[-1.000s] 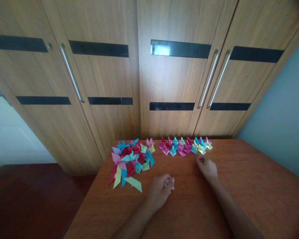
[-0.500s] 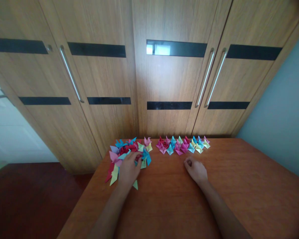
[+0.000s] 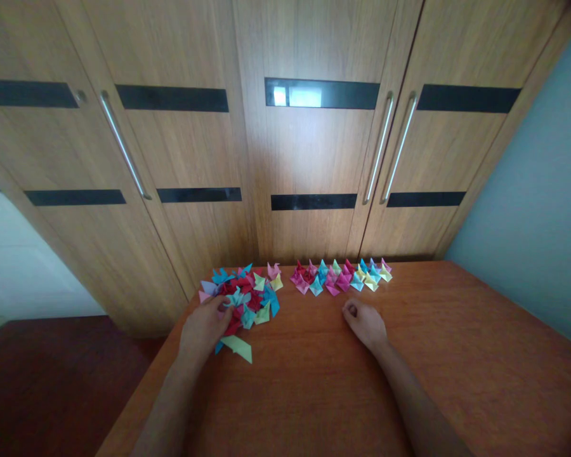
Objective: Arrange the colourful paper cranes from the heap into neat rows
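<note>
A wooden wardrobe with dark strips and metal handles stands behind the counter, and a pale blue wall rises to the right of the right hand. The left hand is at the near left side of a loose pile of folded papers, most of which lies beyond it and to its right. Its fingers are partly bent and the thumb is a little apart from them, next to a light blue paper; whether it grips any paper cannot be told. A light green paper lies flat, just to the near right of that hand. The right hand rests on the counter, curled loosely closed, with no paper visible in it. Neat rows of small folded papers stand beyond it, reaching off to its left.

The papers overlap, so a light pinch on one fold at a time looks best, lifting straight up so that neighbours do not drag. Squeezing hard could crush the points. The right hand does well to keep low and short of the rows, since a brush might tip the nearest ones.
</note>
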Tool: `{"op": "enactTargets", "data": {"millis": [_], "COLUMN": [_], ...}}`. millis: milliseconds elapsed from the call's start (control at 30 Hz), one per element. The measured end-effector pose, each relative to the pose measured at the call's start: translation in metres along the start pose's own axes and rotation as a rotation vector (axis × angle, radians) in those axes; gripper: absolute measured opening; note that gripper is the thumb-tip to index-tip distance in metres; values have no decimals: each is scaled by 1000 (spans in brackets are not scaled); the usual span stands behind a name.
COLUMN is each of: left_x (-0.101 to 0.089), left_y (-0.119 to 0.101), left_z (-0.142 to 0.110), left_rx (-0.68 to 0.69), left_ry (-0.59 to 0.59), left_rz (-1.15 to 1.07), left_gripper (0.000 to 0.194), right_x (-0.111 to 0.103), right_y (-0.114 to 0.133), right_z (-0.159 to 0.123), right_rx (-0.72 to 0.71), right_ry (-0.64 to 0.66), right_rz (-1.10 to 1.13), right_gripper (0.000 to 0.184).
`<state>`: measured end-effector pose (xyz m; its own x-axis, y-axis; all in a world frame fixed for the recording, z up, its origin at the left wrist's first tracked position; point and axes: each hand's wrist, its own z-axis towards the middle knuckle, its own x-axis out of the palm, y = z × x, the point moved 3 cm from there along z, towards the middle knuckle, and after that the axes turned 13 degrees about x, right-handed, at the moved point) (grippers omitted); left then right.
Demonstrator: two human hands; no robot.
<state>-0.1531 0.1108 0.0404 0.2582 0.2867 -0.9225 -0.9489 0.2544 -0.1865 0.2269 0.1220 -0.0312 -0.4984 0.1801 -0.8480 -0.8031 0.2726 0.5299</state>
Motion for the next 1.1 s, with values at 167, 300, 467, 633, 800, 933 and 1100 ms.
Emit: {"op": "enactTargets", "data": {"millis": [167,300,467,633,800,933,1100], "left_x": [5,12,15,15,16,20,12], "left_y": [0,-1,1,2,2,3,14], "left_z": [2,2,1,0,0,1,3], "left_rx": [84,140,131,168,164,152,147], "left_ry": [32,70,77,56,69,100,63], "left_rz": [-44,-98,-118,-111,-80,-74,-88], "left_gripper": [35,38,35,35,32,30,29], "right_x": [-1,-1,-2,-1,-1,-1,0], "right_y": [1,1,1,0,0,0,-1], "right_z": [-1,-2,-2,-2,-2,-1,1], "right_rx": [2,-6,-14,-10,5,6,-9], "right_ry": [-2,-4,-5,-6,9,16,2], "right_rz": [2,8,24,37,38,40,30], "right_gripper": [12,12,11,12,12,12,10]}}
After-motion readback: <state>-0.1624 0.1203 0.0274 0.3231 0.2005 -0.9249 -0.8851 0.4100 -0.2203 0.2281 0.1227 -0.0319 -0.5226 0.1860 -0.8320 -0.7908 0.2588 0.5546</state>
